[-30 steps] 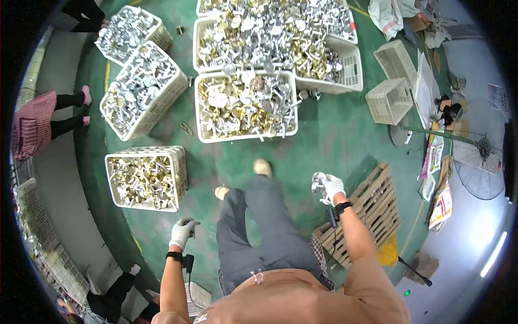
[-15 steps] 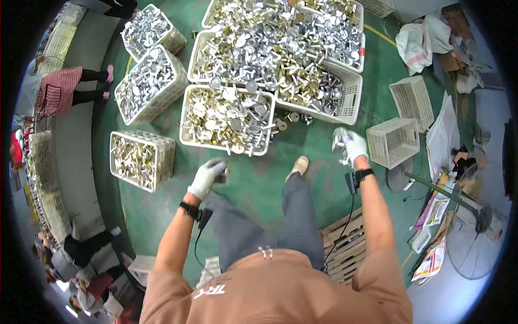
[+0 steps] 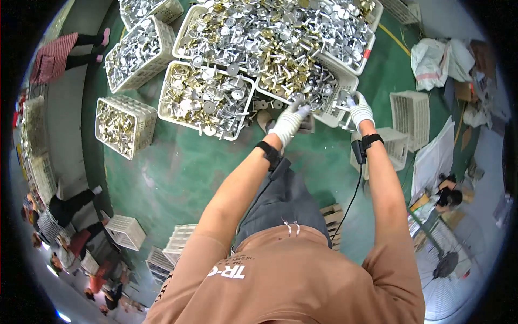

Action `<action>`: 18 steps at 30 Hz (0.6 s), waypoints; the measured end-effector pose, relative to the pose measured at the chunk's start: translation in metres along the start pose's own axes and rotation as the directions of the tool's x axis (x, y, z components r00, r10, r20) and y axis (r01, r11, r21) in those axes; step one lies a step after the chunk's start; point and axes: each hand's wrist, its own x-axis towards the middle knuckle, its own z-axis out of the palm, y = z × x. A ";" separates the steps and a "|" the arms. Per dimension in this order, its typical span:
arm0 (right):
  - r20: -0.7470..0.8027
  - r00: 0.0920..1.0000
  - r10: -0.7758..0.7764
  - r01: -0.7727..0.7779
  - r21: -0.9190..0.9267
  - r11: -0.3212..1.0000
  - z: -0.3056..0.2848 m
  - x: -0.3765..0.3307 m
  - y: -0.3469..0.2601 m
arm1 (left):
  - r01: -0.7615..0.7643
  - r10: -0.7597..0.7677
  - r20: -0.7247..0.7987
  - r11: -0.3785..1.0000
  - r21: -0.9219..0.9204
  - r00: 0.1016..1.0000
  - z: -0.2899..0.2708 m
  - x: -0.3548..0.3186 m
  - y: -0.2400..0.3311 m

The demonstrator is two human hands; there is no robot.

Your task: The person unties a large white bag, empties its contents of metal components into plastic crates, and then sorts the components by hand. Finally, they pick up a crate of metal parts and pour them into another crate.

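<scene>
My right hand (image 3: 362, 113), in a white glove, is closed on several silver disc-headed metal pieces (image 3: 343, 100) beside the right corner of a white plastic basket (image 3: 348, 82). My left hand (image 3: 290, 123), gloved too, reaches across to the near rim of that basket. Its fingertips lie against silver and gold metal pieces (image 3: 291, 67), and whether they grip one is not plain. The pieces in this basket are heaped at its left, and its slatted right side shows bare. Left of it stands another basket (image 3: 233, 137) full of similar pieces. Straps with cabled devices circle both my wrists.
More filled baskets stand at the left, among them a small one (image 3: 144, 127). Baskets with no parts visible (image 3: 410, 121) stand at the right, near white sacks (image 3: 431, 65) and a fan (image 3: 445, 267). A wooden pallet (image 3: 332, 218) lies by my legs. People work along the left.
My left hand has swung right and forward to the basket's near rim. The right hand, still with metal pieces, has moved up to the basket's corner. The view has shifted and I stand nearer.
</scene>
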 end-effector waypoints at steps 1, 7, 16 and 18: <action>0.011 0.999 -0.041 0.041 -0.089 0.995 0.005 -0.002 -0.035 | 0.018 -0.017 0.022 1.000 -0.014 1.000 -0.010 0.007 0.001; 0.138 0.965 -0.222 0.232 -0.063 0.971 -0.047 0.081 -0.069 | -0.152 0.266 -0.167 0.854 0.497 0.950 -0.062 0.078 0.028; 0.180 0.954 -0.238 0.265 -0.146 0.953 -0.095 0.194 -0.076 | -0.249 0.339 -0.513 0.939 0.239 0.788 -0.252 0.125 0.000; 0.146 0.959 -0.243 0.262 -0.131 0.956 -0.120 0.227 -0.078 | -0.276 0.205 -0.517 0.959 -0.064 0.831 -0.203 0.127 0.046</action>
